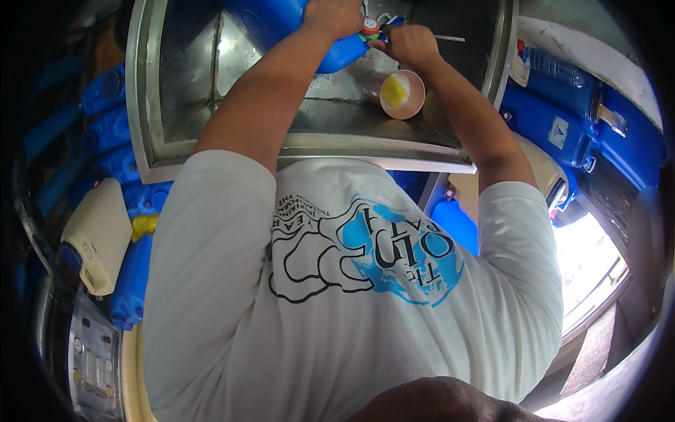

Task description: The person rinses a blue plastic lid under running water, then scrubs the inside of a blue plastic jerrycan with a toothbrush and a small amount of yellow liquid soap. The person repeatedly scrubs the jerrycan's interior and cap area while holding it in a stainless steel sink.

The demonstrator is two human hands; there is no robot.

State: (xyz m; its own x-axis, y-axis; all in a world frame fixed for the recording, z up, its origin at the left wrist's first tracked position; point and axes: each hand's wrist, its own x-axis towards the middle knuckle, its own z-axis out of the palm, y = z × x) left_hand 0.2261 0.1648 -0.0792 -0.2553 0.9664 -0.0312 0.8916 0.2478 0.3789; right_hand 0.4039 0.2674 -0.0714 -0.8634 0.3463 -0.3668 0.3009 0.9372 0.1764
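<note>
A large blue plastic jug [264, 21] lies tilted in a metal sink [320, 144]. My left hand [336, 15] is closed over the jug's upper part, close to a red round cap [370, 27] with a bit of green below it. My right hand [411, 46] is closed too, its fingertips at the jug's mouth end. A thin pale stick [451, 39] juts out from behind that hand; its other end is hidden among the fingers. Below the right hand, a pink cup [415, 105] lies on its side, with a yellow sponge [395, 91] in its opening.
Several blue jugs [105, 91] are stacked left of the sink, with a cream jug [102, 232] in front of them. More blue containers [552, 126] stand on the right, next to a clear plastic bottle [555, 67]. The sink's raised metal rim runs between my body and the jug.
</note>
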